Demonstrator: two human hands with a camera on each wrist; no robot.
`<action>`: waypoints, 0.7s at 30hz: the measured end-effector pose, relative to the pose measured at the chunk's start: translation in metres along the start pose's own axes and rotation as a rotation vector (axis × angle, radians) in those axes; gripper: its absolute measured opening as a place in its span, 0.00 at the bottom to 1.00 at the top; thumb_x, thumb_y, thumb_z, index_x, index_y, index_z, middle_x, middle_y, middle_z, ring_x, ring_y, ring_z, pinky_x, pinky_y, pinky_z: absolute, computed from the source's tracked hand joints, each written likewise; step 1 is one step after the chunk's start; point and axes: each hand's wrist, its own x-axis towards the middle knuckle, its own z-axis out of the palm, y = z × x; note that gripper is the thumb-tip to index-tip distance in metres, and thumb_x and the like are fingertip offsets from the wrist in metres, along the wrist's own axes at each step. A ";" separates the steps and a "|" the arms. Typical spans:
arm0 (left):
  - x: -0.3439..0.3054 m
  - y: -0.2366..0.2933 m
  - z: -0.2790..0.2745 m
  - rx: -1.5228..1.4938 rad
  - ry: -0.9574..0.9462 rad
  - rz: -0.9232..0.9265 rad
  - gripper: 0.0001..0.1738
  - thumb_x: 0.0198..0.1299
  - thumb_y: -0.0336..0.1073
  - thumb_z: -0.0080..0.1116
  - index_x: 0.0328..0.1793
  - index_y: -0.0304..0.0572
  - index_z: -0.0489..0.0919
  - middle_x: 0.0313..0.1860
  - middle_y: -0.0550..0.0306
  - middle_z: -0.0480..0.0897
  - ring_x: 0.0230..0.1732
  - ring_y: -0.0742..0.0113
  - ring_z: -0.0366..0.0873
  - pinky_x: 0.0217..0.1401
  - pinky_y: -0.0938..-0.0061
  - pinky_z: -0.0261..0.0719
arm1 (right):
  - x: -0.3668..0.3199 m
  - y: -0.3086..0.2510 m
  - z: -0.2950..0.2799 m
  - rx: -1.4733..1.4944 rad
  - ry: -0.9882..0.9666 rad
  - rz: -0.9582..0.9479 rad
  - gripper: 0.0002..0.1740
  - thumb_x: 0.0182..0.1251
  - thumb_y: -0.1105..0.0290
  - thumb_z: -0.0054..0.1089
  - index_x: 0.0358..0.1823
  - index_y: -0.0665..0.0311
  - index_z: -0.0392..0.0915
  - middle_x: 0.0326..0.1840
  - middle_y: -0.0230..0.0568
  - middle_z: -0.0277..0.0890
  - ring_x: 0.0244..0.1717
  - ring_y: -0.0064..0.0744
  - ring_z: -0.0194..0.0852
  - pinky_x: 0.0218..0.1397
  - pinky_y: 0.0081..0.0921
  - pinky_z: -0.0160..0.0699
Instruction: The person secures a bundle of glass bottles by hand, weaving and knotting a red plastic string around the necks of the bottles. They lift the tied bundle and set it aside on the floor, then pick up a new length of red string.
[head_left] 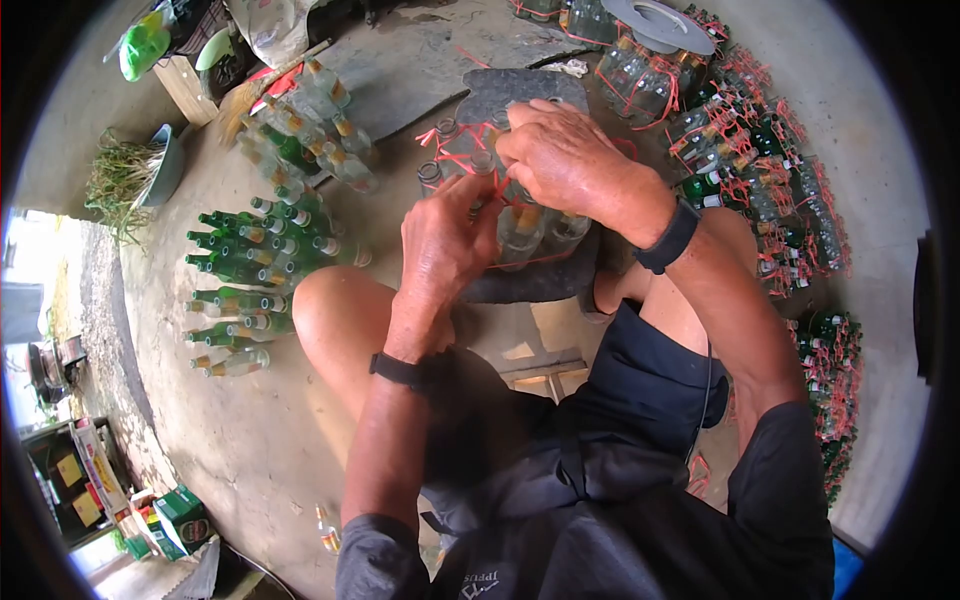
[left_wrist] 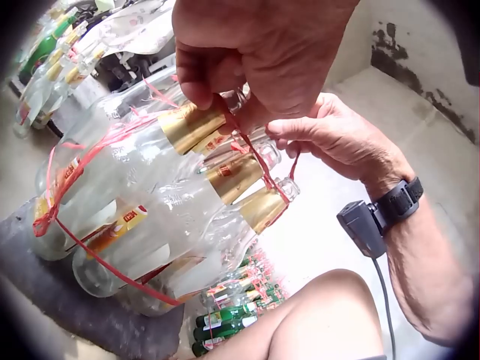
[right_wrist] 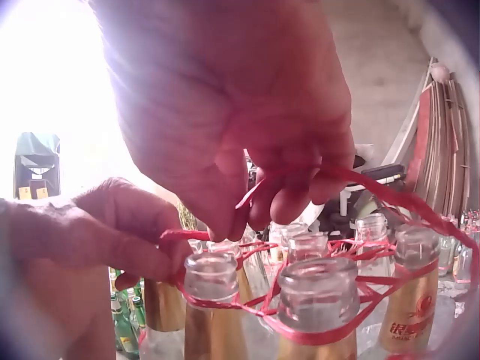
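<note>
Clear bottles [head_left: 520, 232] bunched upright on a dark mat [head_left: 530, 290] between the knees; mouths point up, long axes near vertical, gold wraps below the mouths. Red string [right_wrist: 315, 334] loops round the necks; another band circles the bodies low down. Left hand [head_left: 448, 238]: thumb and finger clamped on string beside a neck. Right hand [head_left: 575, 160]: fingertips together, pinching string above the mouths. Both hands cover some necks from overhead. Green bottles [head_left: 245, 240] stand in a cluster, left; more clear bottles [head_left: 345, 155] beyond them. Tied bundles [head_left: 765, 190] crowd the right wall. Basin [head_left: 165, 168] of grass, far left; broom [head_left: 240, 103] near the loose clear ones.
</note>
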 end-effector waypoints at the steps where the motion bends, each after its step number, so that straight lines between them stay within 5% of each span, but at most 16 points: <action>1: 0.000 0.000 0.000 -0.040 -0.005 -0.019 0.09 0.65 0.30 0.71 0.49 0.37 0.89 0.38 0.47 0.89 0.31 0.56 0.85 0.39 0.64 0.82 | 0.000 -0.001 0.001 -0.051 0.044 -0.036 0.06 0.65 0.70 0.67 0.32 0.64 0.82 0.44 0.46 0.77 0.54 0.53 0.78 0.60 0.49 0.76; 14: -0.002 -0.005 0.003 -0.176 -0.034 -0.145 0.08 0.68 0.29 0.69 0.50 0.35 0.89 0.38 0.53 0.91 0.37 0.74 0.84 0.41 0.71 0.84 | 0.005 -0.001 0.009 -0.058 0.002 -0.010 0.08 0.64 0.66 0.72 0.34 0.63 0.87 0.42 0.43 0.80 0.54 0.50 0.82 0.58 0.49 0.78; 21: -0.003 -0.010 0.007 -0.240 0.004 -0.144 0.09 0.69 0.32 0.69 0.50 0.34 0.89 0.33 0.58 0.88 0.32 0.79 0.78 0.34 0.73 0.79 | 0.008 0.000 -0.003 0.031 -0.074 0.049 0.05 0.68 0.72 0.65 0.40 0.64 0.86 0.43 0.47 0.84 0.50 0.58 0.85 0.55 0.53 0.82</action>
